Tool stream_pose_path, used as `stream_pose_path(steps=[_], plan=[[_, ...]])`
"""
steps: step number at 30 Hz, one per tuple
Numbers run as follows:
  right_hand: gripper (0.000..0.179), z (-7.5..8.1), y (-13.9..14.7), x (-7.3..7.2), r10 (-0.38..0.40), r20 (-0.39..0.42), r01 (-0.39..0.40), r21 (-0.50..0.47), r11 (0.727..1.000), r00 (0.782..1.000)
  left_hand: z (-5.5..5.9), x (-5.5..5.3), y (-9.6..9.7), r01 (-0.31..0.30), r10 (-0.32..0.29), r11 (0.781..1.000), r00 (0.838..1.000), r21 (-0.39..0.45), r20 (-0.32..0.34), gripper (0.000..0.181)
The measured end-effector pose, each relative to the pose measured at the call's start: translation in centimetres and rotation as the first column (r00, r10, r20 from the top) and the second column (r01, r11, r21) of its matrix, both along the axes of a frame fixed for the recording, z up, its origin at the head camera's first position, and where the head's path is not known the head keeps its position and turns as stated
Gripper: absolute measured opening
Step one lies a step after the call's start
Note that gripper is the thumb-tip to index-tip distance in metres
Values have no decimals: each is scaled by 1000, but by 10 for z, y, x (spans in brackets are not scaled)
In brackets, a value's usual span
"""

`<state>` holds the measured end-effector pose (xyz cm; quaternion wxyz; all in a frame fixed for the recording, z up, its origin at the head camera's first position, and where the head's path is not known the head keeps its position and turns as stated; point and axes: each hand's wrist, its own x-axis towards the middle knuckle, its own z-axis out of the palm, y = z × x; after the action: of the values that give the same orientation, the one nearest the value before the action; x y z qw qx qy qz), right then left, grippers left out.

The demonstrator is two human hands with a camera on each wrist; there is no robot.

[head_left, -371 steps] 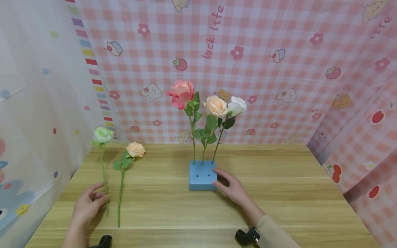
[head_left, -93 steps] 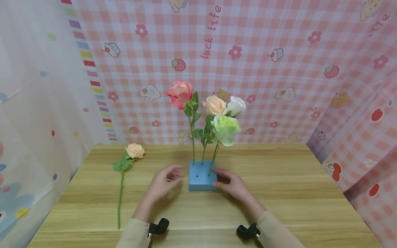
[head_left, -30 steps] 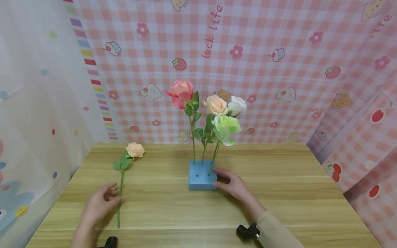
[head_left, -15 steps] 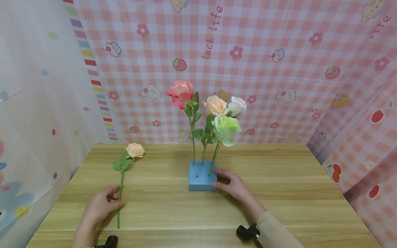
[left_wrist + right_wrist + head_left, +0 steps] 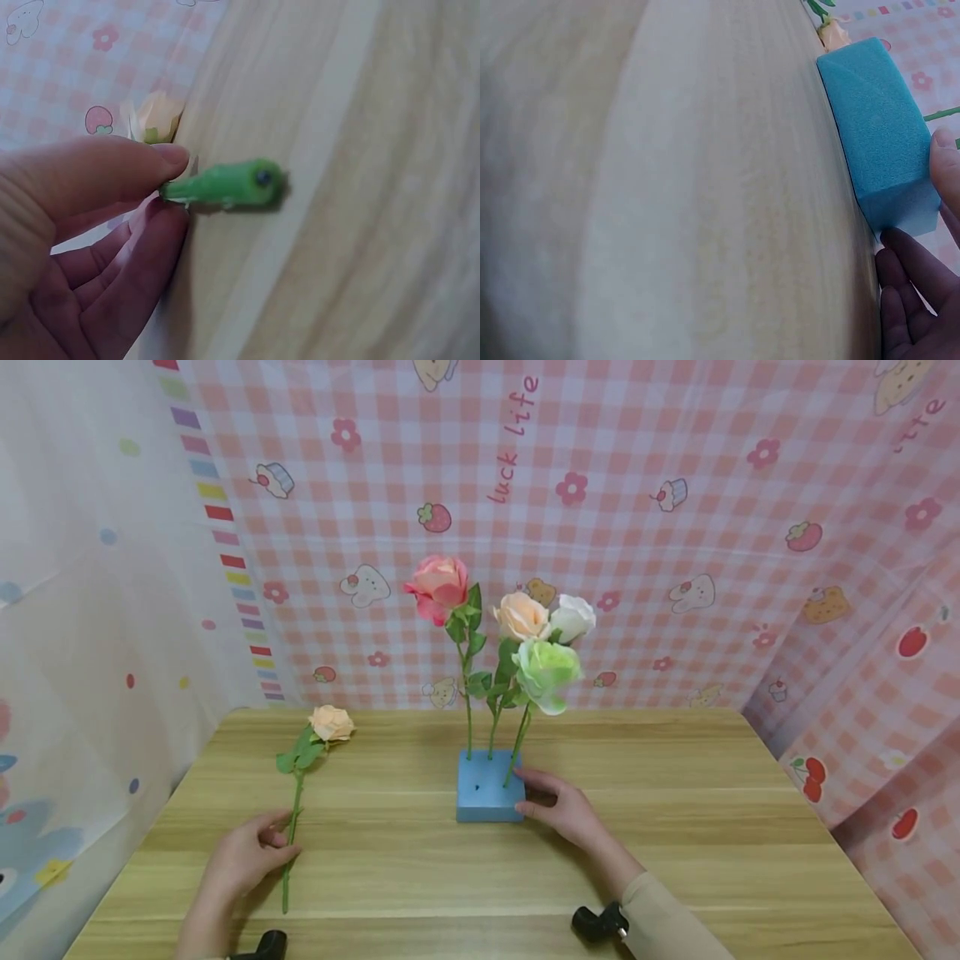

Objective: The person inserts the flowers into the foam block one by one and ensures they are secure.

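At the left of the table my left hand (image 5: 243,860) pinches the lower green stem of a peach artificial rose (image 5: 331,724) between thumb and fingers. The cut end of that stem (image 5: 232,184) points at the camera in the left wrist view. My right hand (image 5: 566,814) holds the right side of a blue foam block (image 5: 491,812), thumb near its front corner, index finger near the back one. Upright in the block stand a pink rose (image 5: 438,587), another peach rose (image 5: 521,615), a white rose (image 5: 574,617) and a green rose (image 5: 549,670). One bare hole shows front left.
The wooden table (image 5: 637,760) runs back to a pink checked curtain (image 5: 660,552). A white curtain (image 5: 172,635) hangs along the left side. Black wrist devices (image 5: 597,923) sit by both forearms.
The green rose, earlier at the left under my left hand, now stands in the block. My left hand has come back left and taken the peach rose's stem, which shifts slightly right. The right hand stays put.
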<state>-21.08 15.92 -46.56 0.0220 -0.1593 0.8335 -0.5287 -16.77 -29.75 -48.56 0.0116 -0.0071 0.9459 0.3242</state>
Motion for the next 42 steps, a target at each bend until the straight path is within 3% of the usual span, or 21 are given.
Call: stream_pose_path(steps=[10,16,24,29,34,42], plan=[[46,1,0,2,3,-16,-3,22,1000,1000,-1,3,0,-13,13,997,1000,79,10,56],[46,-1,1,0,11,-13,-11,15,1000,1000,-2,4,-1,-45,32,972,998,230,60,58],[49,-41,9,-21,4,-20,-4,16,1000,1000,-5,2,-2,-67,34,927,995,368,96,57],[50,-41,9,-22,4,-16,-4,13,1000,1000,-5,1,1,-95,26,874,988,477,149,58],[50,-40,9,-21,4,-25,-4,16,1000,1000,-4,-1,5,-115,-4,795,981,596,195,63],[49,-38,9,-21,-8,-12,9,25,1000,1000,-4,-8,13,-126,-31,692,979,711,203,67]])
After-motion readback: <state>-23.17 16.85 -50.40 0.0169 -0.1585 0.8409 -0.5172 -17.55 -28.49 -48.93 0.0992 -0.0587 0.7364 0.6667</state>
